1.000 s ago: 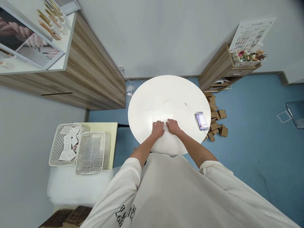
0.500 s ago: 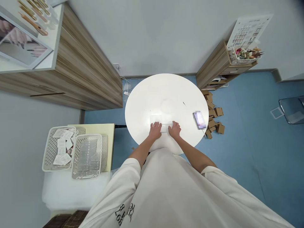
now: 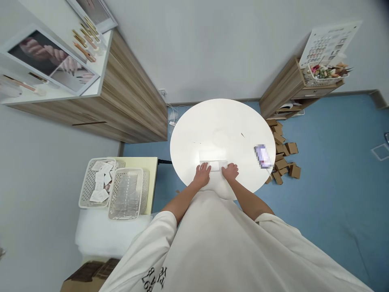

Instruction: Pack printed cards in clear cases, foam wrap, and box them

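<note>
While the left hand [image 3: 202,174] rests slightly spread fingers at the left end of a small whitish strip [image 3: 214,166], the right hand [image 3: 230,172], fingers curled, is at its right end; can't tell if either clamps it. Strip lies on the round white worktop [image 3: 219,115], between both hands' fingers. Blurred phone-like device [image 3: 263,156] right of the right fingers, apart; brown boxes [image 3: 281,163] farther right.

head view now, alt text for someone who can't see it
A person's left hand and right hand touch a flat, pale sheet on a round white table. A pixelated phone lies to the right; small cardboard boxes lie beyond.
</note>
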Tool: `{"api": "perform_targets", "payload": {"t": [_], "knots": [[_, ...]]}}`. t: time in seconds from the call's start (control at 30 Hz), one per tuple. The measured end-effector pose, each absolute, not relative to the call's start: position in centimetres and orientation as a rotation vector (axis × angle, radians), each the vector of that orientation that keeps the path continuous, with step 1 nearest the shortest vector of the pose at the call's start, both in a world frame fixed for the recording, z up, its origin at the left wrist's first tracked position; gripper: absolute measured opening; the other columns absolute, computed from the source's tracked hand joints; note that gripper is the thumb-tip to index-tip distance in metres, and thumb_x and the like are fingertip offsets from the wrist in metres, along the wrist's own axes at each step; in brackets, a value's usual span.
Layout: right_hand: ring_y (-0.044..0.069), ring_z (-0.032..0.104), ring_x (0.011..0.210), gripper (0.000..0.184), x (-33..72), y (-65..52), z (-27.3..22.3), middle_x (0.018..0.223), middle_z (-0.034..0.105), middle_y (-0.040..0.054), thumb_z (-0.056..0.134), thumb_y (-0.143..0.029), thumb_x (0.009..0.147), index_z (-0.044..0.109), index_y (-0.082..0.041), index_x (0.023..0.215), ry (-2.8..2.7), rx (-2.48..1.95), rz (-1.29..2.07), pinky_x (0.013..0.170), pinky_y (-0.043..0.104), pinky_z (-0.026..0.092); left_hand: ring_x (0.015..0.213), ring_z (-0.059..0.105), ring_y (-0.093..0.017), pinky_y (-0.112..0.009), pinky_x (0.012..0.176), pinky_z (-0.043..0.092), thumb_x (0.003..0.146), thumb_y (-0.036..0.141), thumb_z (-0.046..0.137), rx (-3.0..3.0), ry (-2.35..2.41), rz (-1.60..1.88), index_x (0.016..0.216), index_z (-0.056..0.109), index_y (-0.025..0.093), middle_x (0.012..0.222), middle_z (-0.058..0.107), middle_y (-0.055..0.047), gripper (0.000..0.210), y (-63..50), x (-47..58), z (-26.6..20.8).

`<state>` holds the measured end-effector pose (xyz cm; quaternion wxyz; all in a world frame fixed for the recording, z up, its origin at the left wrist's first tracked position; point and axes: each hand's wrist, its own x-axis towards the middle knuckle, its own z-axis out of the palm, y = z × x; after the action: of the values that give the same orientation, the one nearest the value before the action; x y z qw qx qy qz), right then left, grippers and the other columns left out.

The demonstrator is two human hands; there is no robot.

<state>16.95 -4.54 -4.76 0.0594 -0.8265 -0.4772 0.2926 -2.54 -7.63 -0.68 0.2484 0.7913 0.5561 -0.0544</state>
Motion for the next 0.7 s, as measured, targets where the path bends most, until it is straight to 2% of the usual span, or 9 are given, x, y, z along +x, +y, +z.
{"api": "perform_targets", "payload": {"t": [0.07, 0.13, 0.23, 0.33, 0.4, 0.5, 0.7], "knots": [[0.042, 0.051, 0.115, 0.032, 16.9, -4.3, -4.8, 0.119, 0.051, 0.027, 0.05, -0.04, 0.082, 0.052, -0.017, 0.104, -1.46, -2.52, 0.955, 0.088, 0.061, 0.044, 0.151, 0.02, -0.028, -0.052, 0.12, 0.015, 0.084, 0.012, 0.047, 2.19, 1.451, -0.159, 0.151, 0.034, 0.02, 0.161, 0.029, -0.015, 0.069, -8.1, -3.0, -0.7], [0.04, 0.054, 0.114, 0.029, 16.9, -4.0, -4.8, 0.118, 0.053, 0.0253, 0.052, -0.038, 0.081, 0.052, -0.018, 0.102, -1.451, -2.551, 0.992, 0.087, 0.059, 0.045, 0.151, 0.02, -0.027, -0.051, 0.12, 0.016, 0.082, 0.01, 0.046, 2.222, 1.364, -0.179, 0.151, 0.034, 0.02, 0.162, 0.027, -0.013, 0.071, -8.3, -3.3, -0.9], [0.032, 0.061, 0.106, 0.026, 17.5, -3.8, -4.9, 0.108, 0.059, 0.0162, 0.057, -0.03, 0.079, 0.051, -0.021, 0.103, -1.392, -2.539, 1.06, 0.088, 0.048, 0.048, 0.15, 0.022, -0.028, -0.052, 0.12, 0.016, 0.08, 0.009, 0.046, 2.228, 1.274, -0.224, 0.152, 0.032, 0.021, 0.163, 0.026, -0.01, 0.074, -8.2, -3.3, -1.2], [0.025, 0.064, 0.094, 0.034, 18.1, -3.6, -4.9, 0.095, 0.065, 0.0082, 0.059, -0.023, 0.076, 0.049, -0.023, 0.109, -1.277, -2.436, 1.155, 0.081, 0.037, 0.05, 0.15, 0.023, -0.029, -0.056, 0.12, 0.014, 0.078, 0.009, 0.047, 2.213, 1.257, -0.248, 0.154, 0.031, 0.023, 0.162, 0.029, -0.01, 0.078, -7.8, -3.1, -1.2], [0.024, 0.065, 0.09, 0.038, 18.2, -3.7, -4.7, 0.094, 0.066, 0.0067, 0.059, -0.022, 0.075, 0.05, -0.022, 0.111, -1.236, -2.398, 1.171, 0.078, 0.033, 0.049, 0.15, 0.023, -0.03, -0.057, 0.12, 0.012, 0.077, 0.009, 0.048, 2.206, 1.258, -0.25, 0.153, 0.031, 0.023, 0.161, 0.031, -0.01, 0.079, -7.6, -3.0, -1.2], [0.021, 0.064, 0.089, 0.033, 17.7, -3.8, -4.3, 0.096, 0.067, 0.0052, 0.058, -0.023, 0.075, 0.054, -0.021, 0.108, -1.316, -2.333, 1.165, 0.079, 0.03, 0.049, 0.15, 0.023, -0.03, -0.058, 0.12, 0.011, 0.077, 0.009, 0.049, 2.191, 1.254, -0.256, 0.152, 0.033, 0.024, 0.161, 0.031, -0.01, 0.078, -7.4, -3.0, -1.1], [0.017, 0.062, 0.079, 0.031, 15.2, -4.3, -3.5, 0.085, 0.064, -0.0012, 0.052, -0.023, 0.079, 0.057, -0.023, 0.11, -1.597, -2.103, 1.245, 0.075, 0.027, 0.048, 0.149, 0.026, -0.029, -0.059, 0.12, 0.014, 0.075, 0.008, 0.049, 2.095, 1.288, -0.209, 0.152, 0.034, 0.026, 0.161, 0.032, -0.008, 0.08, -7.3, -3.0, -1.0]]}}
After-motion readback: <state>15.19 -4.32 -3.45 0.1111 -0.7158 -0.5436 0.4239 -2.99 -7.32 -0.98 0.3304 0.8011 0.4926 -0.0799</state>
